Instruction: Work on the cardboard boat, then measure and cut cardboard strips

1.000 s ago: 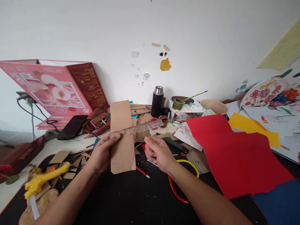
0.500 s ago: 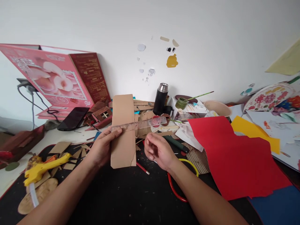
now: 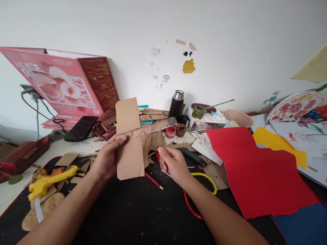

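My left hand (image 3: 106,158) is closed on a tan cardboard strip (image 3: 129,154) held upright above the desk. Its thumb also presses a clear, paint-smudged ruler (image 3: 153,128) across the front of the strip. The ruler slants up to the right, past the cardboard's edge. My right hand (image 3: 175,165) hovers right of the cardboard, apart from it, fingers curled and thumb on top. A bit of red shows beside its fingers; what it holds, if anything, is hidden. A red pencil (image 3: 154,181) lies below, between the hands.
A yellow glue gun (image 3: 49,180) and cardboard scraps lie left. Behind stand a black flask (image 3: 176,105), paint jars (image 3: 170,131) and a pink box (image 3: 63,85). Red sheet (image 3: 260,173) covers the right side. A red and yellow loop (image 3: 213,182) lies by my right wrist.
My left hand has moved the cardboard and ruler slightly left and up, and the ruler now tilts more steeply. My right hand has turned a little, its fingers curled tighter.
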`<act>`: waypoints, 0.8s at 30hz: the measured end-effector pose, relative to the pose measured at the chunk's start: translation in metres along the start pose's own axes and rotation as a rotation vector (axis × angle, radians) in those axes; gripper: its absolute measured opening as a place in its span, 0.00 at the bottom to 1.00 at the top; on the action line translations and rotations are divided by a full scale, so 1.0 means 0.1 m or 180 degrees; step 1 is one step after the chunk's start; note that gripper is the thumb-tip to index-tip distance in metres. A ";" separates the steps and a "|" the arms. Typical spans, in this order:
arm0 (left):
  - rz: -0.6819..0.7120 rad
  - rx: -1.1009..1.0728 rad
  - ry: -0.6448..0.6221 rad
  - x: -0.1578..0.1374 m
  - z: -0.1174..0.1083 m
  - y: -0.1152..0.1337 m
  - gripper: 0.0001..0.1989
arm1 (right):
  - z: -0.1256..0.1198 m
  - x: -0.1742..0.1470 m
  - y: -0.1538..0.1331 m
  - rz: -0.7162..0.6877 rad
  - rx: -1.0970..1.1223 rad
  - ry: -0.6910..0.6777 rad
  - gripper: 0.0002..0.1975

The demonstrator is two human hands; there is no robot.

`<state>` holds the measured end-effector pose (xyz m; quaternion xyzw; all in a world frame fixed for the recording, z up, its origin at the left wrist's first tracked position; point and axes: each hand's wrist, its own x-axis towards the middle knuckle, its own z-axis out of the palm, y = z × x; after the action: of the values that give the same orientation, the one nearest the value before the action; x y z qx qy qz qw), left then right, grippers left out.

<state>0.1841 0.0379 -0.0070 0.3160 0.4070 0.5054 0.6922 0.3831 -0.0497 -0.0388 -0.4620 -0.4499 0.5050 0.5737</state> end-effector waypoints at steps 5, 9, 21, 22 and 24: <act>0.0014 0.0116 -0.0093 0.00 0.01 -0.03 0.22 | 0.01 -0.01 -0.05 0.0302 -0.0016 -0.0344 0.23; 0.0019 0.0130 -0.0069 -0.02 0.03 -0.04 0.23 | 0.03 -0.01 -0.05 0.0419 0.0083 -0.0444 0.25; -0.0056 0.0345 -0.0381 -0.06 -0.01 -0.10 0.22 | 0.01 0.02 -0.02 0.0330 0.0204 -0.0032 0.28; -0.0056 0.0380 -0.0416 -0.06 -0.01 -0.10 0.22 | 0.01 0.02 -0.02 0.0315 0.0235 -0.0043 0.26; -0.0056 0.0445 -0.0522 -0.07 -0.02 -0.12 0.21 | 0.01 0.02 -0.02 0.0266 0.0352 -0.0098 0.27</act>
<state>0.1868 0.0277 -0.0161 0.4002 0.3860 0.4421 0.7039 0.3827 -0.0482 -0.0368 -0.4401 -0.4104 0.5597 0.5698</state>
